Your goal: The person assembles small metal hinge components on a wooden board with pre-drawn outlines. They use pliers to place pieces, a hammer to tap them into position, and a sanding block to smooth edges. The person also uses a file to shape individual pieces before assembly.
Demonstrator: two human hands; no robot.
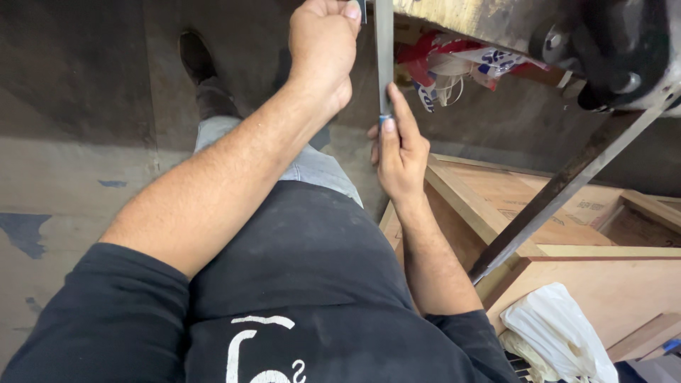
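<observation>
Seen from above, looking down past a black shirt with a white print and grey trousers to a dark shoe on a bare concrete floor. Left hand raised near the top edge, fingers curled shut into a fist around the upper part of a narrow flat metal strip, thumb tip at the frame's top. Strip hanging upright between the two hands, its lower end at a small blue tip. Right hand just below, index finger stretched straight up along the strip's right edge and touching it near the blue tip, remaining fingers loosely bent toward the strip, not wrapped about it; thumb hidden behind the hand. Close right of that hand, a wooden crate of plywood panels with pale timber edging. Long dark metal bar slanting from a black and grey machine part at upper right down across the crate. Red, white and blue plastic packaging bunched under a worn bench edge. White plastic bag lying at lower right against the crate.
</observation>
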